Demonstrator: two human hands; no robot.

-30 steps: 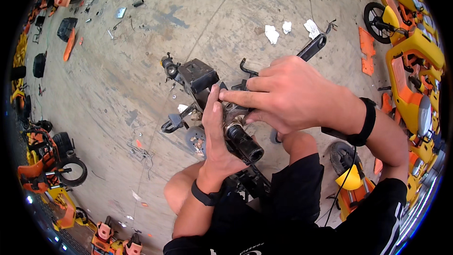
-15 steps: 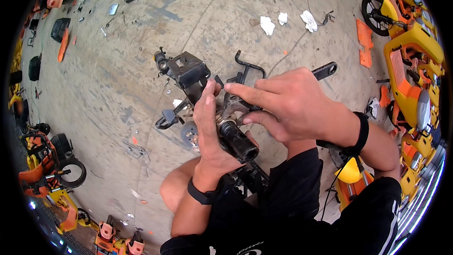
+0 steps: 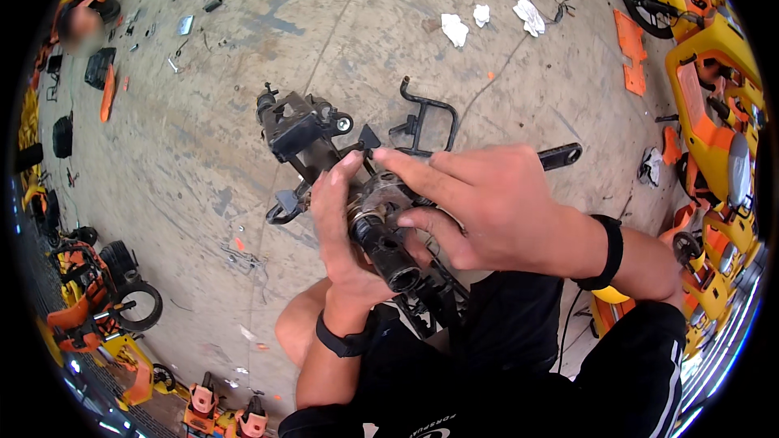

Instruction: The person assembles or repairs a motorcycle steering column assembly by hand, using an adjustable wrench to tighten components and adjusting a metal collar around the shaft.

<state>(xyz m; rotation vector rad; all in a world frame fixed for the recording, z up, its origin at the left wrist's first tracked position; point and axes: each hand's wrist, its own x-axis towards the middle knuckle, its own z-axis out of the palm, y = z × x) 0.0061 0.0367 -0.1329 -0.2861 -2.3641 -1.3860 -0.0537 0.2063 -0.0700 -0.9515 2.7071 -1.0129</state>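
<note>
A black metal vehicle frame (image 3: 299, 131) stands between my knees, with a short open-ended tube (image 3: 389, 255) pointing toward me. My left hand (image 3: 334, 231) is closed around this tube near its collar, fingers along its left side and thumb showing beyond it. Above the collar, my right hand (image 3: 495, 203) grips a wrench; its flat black handle (image 3: 561, 156) sticks out to the right and ends in a slotted hole. The grey metal wrench head (image 3: 385, 191) sits against the collar, partly hidden by my fingers.
A bent black tube stand (image 3: 449, 118) projects beyond the frame. White rags (image 3: 454, 30) and an orange panel (image 3: 630, 53) lie on the concrete floor. Yellow and orange scooters (image 3: 714, 97) line the right; a small-wheeled one (image 3: 105, 296) stands at left.
The frame's far end and the tube have shifted slightly left in view, and both hands have moved with them. The wrench handle now sits a little lower. Both grips stay the same.
</note>
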